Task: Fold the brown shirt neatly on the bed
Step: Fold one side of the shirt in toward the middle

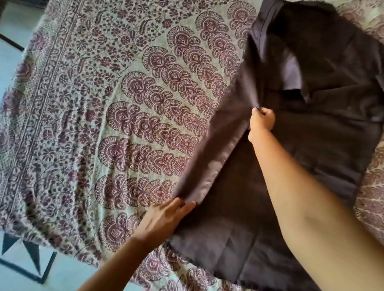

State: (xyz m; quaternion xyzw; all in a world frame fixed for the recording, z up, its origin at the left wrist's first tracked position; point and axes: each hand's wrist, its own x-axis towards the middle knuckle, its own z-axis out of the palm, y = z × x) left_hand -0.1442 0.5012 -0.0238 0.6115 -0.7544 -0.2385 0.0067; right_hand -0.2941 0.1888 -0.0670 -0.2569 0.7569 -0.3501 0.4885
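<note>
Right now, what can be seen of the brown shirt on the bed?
The dark brown woven shirt lies spread on the maroon-patterned cream bedspread, toward the right, collar far, hem near. A paler patch shows inside by the collar. Its left-hand panel is lifted off the bed. The right hand grips that panel's edge midway; the left hand pinches its hem corner.

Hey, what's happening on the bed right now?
A person is handling a brown shirt spread on the patterned bedspread. Their right hand pinches the edge of one panel midway up, and their left hand holds that panel's bottom corner. The panel is raised off the rest of the shirt; no neat fold is done yet.
</note>
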